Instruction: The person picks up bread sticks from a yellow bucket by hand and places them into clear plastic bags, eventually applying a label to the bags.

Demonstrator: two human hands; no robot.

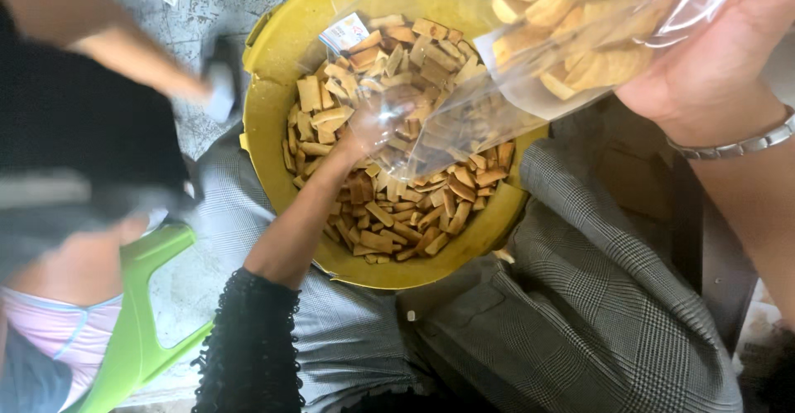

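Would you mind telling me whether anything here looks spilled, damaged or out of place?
One thing: a single tan biscuit piece lies outside the yellow tub, on the checked fabric by its lower right rim. Otherwise the pieces sit inside the tub or the clear bag in the right hand.

Glossy clear plastic bag (pixel 530 65), smooth yellow plastic tub (pixel 273 74), matt dry biscuits (pixel 397 206) (rough-edged), shiny metal bracelet (pixel 737 145).

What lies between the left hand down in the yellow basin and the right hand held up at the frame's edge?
In the head view, a clear plastic bag part-filled with tan biscuit sticks spans from the left hand to the right hand, above the yellow basin.
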